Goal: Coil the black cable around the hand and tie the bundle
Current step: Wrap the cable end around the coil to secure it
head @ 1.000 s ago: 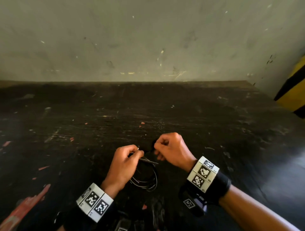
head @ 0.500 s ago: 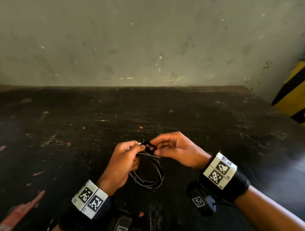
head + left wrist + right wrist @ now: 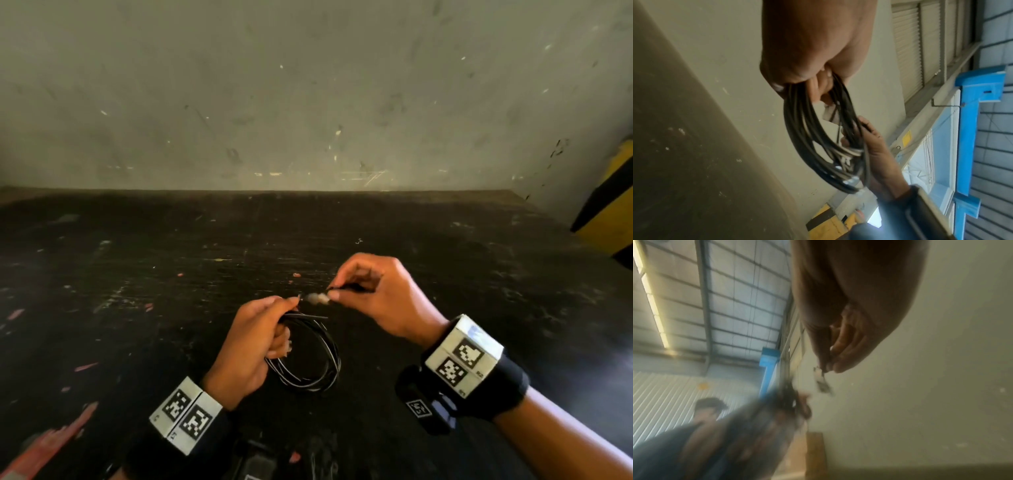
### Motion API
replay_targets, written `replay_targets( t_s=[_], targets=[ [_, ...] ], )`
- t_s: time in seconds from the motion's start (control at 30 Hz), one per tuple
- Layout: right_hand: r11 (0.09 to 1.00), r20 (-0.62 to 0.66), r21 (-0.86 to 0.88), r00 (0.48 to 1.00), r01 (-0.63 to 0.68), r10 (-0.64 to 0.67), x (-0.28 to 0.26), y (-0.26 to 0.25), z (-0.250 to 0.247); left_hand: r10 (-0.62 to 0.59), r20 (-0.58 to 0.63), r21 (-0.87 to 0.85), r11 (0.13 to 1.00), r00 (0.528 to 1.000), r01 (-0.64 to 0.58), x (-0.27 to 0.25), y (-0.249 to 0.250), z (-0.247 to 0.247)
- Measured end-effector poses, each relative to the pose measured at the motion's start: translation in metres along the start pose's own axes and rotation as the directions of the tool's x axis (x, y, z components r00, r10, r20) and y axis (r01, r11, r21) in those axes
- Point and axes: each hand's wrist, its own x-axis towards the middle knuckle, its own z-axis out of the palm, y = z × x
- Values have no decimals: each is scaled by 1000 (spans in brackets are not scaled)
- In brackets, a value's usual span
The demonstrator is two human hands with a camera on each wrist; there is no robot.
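The black cable (image 3: 308, 363) hangs as a coil of several loops just above the dark table (image 3: 171, 274). My left hand (image 3: 270, 318) grips the top of the coil, fingers curled round the bundle (image 3: 803, 138). My right hand (image 3: 337, 291) is up and to the right of it. Its thumb and fingers pinch a thin black end of the cable, with a small pale piece (image 3: 317, 298) between the two hands. In the right wrist view the pinching fingertips (image 3: 838, 365) and the pale piece (image 3: 821, 379) are blurred.
A scuffed grey wall (image 3: 308, 102) rises behind the table. A yellow and black striped post (image 3: 613, 212) stands at the far right. Orange paint flecks (image 3: 44, 445) mark the table's near left.
My right hand has moved up and to the right, drawing the cable end away from the coil's top. The left hand still holds the coil in nearly the same place.
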Motion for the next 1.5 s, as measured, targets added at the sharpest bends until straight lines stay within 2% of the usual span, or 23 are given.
replay_targets(
  t_s=[0.07,0.1,0.2,0.27,0.37,0.5,0.6,0.8,0.87,0.97,1.07,1.27,1.43,1.5],
  targets=[
    [1000,-79,-6,997,-23,22,-2,-13,-9,0,-99,14,1000,995,1,1,2,-2],
    [999,-65,-14,997,-31,30,-4,-21,-13,9,-151,30,1000,988,-4,2,2,-3],
    [997,114,-52,991,-60,65,-12,-42,-11,78,-238,75,995,968,-62,7,4,-2],
    [988,209,-147,974,-56,86,-14,-47,-1,98,-264,77,994,959,-80,8,5,1],
    [960,223,-280,974,13,52,-11,-39,17,113,-269,63,993,956,-99,8,7,4],
    [855,166,-491,982,165,-94,-6,-15,34,141,-283,80,989,949,-123,8,8,3],
    [767,74,-594,966,241,-246,-4,-4,42,149,-265,59,989,953,-138,6,9,3],
    [691,97,-629,918,356,-384,1,2,53,102,-245,-24,993,964,-111,3,6,9],
    [696,106,-610,909,379,-403,2,4,53,93,-206,-36,994,974,-103,3,7,9],
    [695,123,-597,902,400,-414,0,6,50,94,-87,-11,995,992,-95,1,9,8],
    [686,131,-607,902,401,-412,-1,7,48,73,-35,4,997,997,-72,1,10,9],
    [670,166,-611,896,422,-412,2,6,32,76,-77,-62,995,994,-80,4,11,11],
    [551,237,-690,866,469,-441,2,0,21,58,-90,24,998,994,-56,11,12,13],
    [564,262,-671,866,481,-427,3,-2,19,69,-62,96,993,996,-63,11,10,15]
  ],
)
